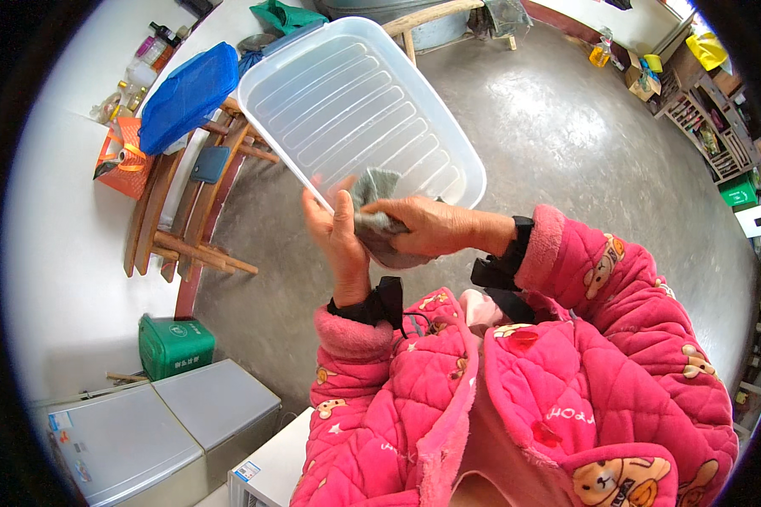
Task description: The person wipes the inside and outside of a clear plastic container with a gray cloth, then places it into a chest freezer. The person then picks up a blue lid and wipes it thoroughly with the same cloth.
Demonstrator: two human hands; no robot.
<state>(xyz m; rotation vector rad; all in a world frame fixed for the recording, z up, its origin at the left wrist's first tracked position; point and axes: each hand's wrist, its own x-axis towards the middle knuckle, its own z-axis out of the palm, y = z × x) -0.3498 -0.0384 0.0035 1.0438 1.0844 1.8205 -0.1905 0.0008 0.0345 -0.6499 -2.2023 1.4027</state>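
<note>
A translucent plastic storage box lid (355, 108) with a ribbed face is held up in front of me, tilted. My left hand (337, 234) grips its near left edge, thumb on the near side and fingers partly behind. In my right hand (425, 225) is a grey-green cloth (375, 184), bunched and pressed at the lid's near end. Part of the cloth hangs below the fingers, and some of it is blurred. A dark latch (295, 39) sits on the lid's far left edge.
Left stand wooden benches (187, 196) bearing a blue plastic lid (193, 95) and a small blue case (210, 164). An orange bag (127, 161) leans at the wall. A green bin (176, 347) stands by a refrigerator (215, 402). Wooden shelving (710, 127) lines the right side.
</note>
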